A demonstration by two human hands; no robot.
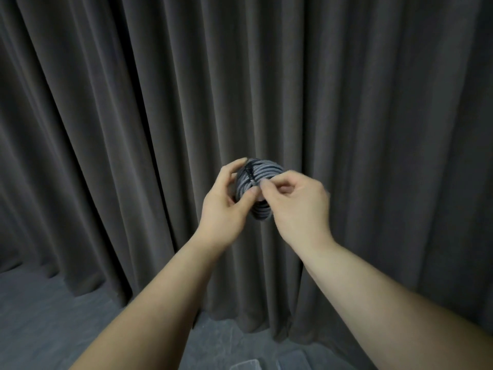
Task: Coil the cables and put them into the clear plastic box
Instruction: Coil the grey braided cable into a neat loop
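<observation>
Head cam: both hands are up mid-frame holding a coiled grey cable point(257, 188). Left hand point(226, 201) is wrapped round its left edge, right hand point(298, 206) pinches a strand. Dark curtain point(133, 116) behind, clear plastic box point(246, 365) barely peeking in at the bottom edge.

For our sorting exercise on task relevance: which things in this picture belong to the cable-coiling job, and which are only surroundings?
Belong to the job:
grey braided cable coil
left hand, holding the coil
right hand, pinching at the coil
clear plastic object at the bottom edge, possibly the box

Only surroundings:
dark grey pleated curtain
grey floor
</observation>
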